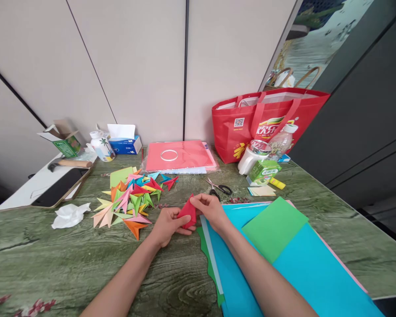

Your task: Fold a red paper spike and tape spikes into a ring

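A folded piece of red paper is held up over the table between both hands. My left hand grips its lower left side, thumb on the face and fingers behind. At its top right edge, my right hand pinches the paper between thumb and fingertips. To the left lies a heap of folded paper pieces in many colours. Under my right forearm are large blue sheets, with a green paper square on top.
Scissors lie just beyond my right hand. Behind them are a packet of red paper and a red shopping bag. A white mug and green box stand right; crumpled tissue and a hammer lie left.
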### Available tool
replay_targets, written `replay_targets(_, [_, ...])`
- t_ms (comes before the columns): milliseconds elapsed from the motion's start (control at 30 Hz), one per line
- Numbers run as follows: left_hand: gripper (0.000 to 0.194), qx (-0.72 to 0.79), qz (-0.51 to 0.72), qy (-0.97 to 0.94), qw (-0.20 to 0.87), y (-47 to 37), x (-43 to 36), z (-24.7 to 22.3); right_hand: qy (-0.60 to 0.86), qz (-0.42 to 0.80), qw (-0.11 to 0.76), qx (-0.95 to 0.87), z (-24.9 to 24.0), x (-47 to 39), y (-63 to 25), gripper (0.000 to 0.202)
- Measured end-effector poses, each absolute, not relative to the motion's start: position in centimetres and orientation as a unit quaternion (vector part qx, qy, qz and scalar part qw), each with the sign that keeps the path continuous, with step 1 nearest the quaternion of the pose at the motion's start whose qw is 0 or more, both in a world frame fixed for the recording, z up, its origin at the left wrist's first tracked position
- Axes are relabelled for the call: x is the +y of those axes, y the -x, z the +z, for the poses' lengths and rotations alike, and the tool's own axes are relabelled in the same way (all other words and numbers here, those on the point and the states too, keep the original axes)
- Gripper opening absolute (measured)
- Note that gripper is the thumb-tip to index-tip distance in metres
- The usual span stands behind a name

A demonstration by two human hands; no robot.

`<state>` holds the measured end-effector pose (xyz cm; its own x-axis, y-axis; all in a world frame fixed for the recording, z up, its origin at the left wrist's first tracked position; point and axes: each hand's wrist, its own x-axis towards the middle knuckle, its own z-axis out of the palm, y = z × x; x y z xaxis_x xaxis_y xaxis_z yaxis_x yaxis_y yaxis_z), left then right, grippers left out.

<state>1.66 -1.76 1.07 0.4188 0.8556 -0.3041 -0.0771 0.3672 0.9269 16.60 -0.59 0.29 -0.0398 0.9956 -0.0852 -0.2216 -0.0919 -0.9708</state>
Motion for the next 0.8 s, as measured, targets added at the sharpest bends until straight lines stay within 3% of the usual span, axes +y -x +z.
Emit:
replay_targets(233, [0.03, 0.438, 0.309, -0.475, 0.698, -2.0, -2.1, 1.0, 0.507, 0.484, 0.591, -0.399, 0.4, 0.4, -17.9, 0.041])
replay_targets(367, [0.03, 0.443, 0.366, -0.45, 0.684, -2.2, -2.1, 0.9, 0.542, 0.464, 0.528, -0.461, 0.3, -0.2, -17.3, 0.047])
replay_targets(567, [0.032, 0.445, 0.37, -0.446, 0.683, -2.7, -2.4, 0.7, 0.619, 0.185, 0.447, -0.619, 0.0, -1.6, -15.4, 0.045])
replay_targets(800, [0.031, 0.426, 0.374, -0.457, 0.685, -3.0, -2.6, 0.8, 0.639, 0.078, 0.41, -0.647, -0.5, -1.8, -15.4, 0.04])
